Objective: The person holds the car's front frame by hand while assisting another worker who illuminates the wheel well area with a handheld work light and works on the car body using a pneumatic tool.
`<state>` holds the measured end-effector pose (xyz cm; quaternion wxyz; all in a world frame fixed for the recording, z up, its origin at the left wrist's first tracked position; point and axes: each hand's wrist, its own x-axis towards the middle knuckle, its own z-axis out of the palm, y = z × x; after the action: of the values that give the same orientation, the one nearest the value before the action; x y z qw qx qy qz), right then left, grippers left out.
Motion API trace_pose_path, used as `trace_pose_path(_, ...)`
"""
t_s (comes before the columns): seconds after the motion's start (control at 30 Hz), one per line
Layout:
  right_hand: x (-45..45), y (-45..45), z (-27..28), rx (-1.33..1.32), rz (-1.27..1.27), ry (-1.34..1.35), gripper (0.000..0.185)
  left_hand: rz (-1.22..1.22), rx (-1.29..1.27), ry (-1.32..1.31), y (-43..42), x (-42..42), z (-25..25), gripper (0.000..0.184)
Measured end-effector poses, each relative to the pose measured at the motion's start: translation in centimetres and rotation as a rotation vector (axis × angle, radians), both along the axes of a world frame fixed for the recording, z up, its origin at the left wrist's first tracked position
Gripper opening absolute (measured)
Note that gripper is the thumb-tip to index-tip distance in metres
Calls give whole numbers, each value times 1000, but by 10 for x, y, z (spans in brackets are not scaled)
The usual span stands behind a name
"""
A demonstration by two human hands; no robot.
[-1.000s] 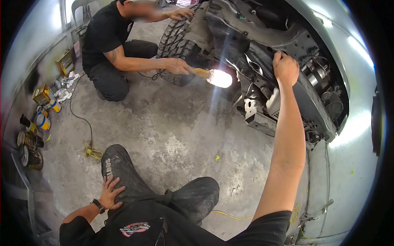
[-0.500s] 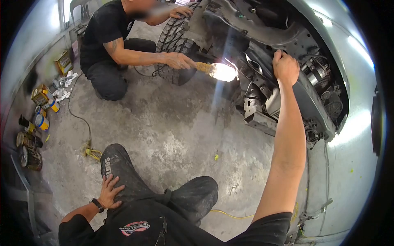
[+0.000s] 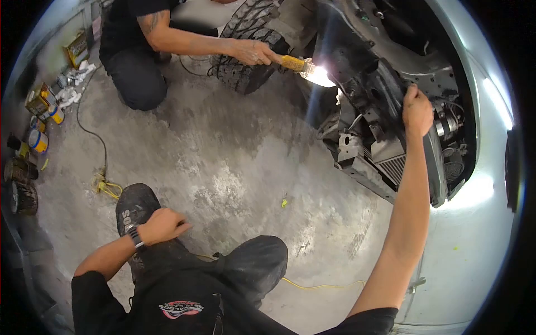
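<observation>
My right hand (image 3: pixel 417 113) grips the edge of a dark vehicle frame part (image 3: pixel 389 84), its fingers wrapped round the edge. Over my left knee, my left hand (image 3: pixel 163 225) is raised with a watch on its wrist; its fingers are partly hidden and slightly blurred. To the left of the frame part, a co-worker's hand (image 3: pixel 252 52) holds a lit work lamp (image 3: pixel 318 75) by its yellow handle. Below my right hand, a finned radiator-like part (image 3: pixel 389 162) and a metal bracket (image 3: pixel 350 146) show in the open front of the vehicle.
A co-worker (image 3: pixel 131 56) crouches by a large tire (image 3: pixel 240 70). Cans (image 3: pixel 38 139) and crumpled paper (image 3: pixel 70 96) line the left wall. A dark cord (image 3: pixel 101 139) and a yellow cord (image 3: pixel 318 287) lie on the concrete floor (image 3: pixel 223 151).
My left hand has lifted off my thigh and turned. My right hand sits further right and lower in view, still on the frame part. The view has shifted, and the lamp appears higher.
</observation>
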<state>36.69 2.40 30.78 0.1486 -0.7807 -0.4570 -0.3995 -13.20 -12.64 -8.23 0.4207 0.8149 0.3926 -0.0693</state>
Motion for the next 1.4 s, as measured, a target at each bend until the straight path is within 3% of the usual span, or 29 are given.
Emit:
trace_pose_path(0.07, 7, 2, 2, -8, -17, 9, 60, -65, 226, -221, 11, 39, -35, 29)
trace_pose_path(0.23, 27, 5, 6, 1, 4, -20, 66, -126, 316, -489, 7, 108, -103, 36)
trace_pose_path(0.37, 54, 3, 15, -12, 41, -97, 75, -337, 168, -210, -27, 107, -143, 39)
trace_pose_path(0.43, 58, 4, 20, -24, 109, -70, 73, -393, 118, -122, -40, 99, -141, 44)
trace_pose_path(0.63, 66, -1, 29, -38, 214, -60, 68, -350, 108, -243, -54, 98, -119, 46)
trace_pose_path(0.77, 49, -4, 25, -7, 232, 89, 63, -360, 44, -265, -48, 94, -83, 51)
trace_pose_path(0.8, 56, -6, 28, -76, 227, -53, 63, -380, 45, -264, -51, 94, -80, 53)
trace_pose_path(0.9, 45, -6, 25, -42, 254, 34, 64, -371, -1, -330, -55, 91, -65, 57)
trace_pose_path(0.93, 44, -4, 24, -7, 248, 74, 64, -382, -144, -320, -49, 90, -58, 62)
trace_pose_path(1.07, 35, -1, 17, 121, 264, 194, 64, -248, -268, -414, -33, 84, -47, 64)
trace_pose_path(1.13, 61, -8, 36, -28, 271, -75, 66, -197, -275, -404, -35, 83, -46, 65)
trace_pose_path(1.3, 79, -21, 56, -230, 199, -269, 54, -206, -409, -420, -24, 85, -38, 69)
trace_pose_path(1.4, 70, -17, 48, -17, 218, -52, 66, -206, -438, -478, -21, 89, -39, 70)
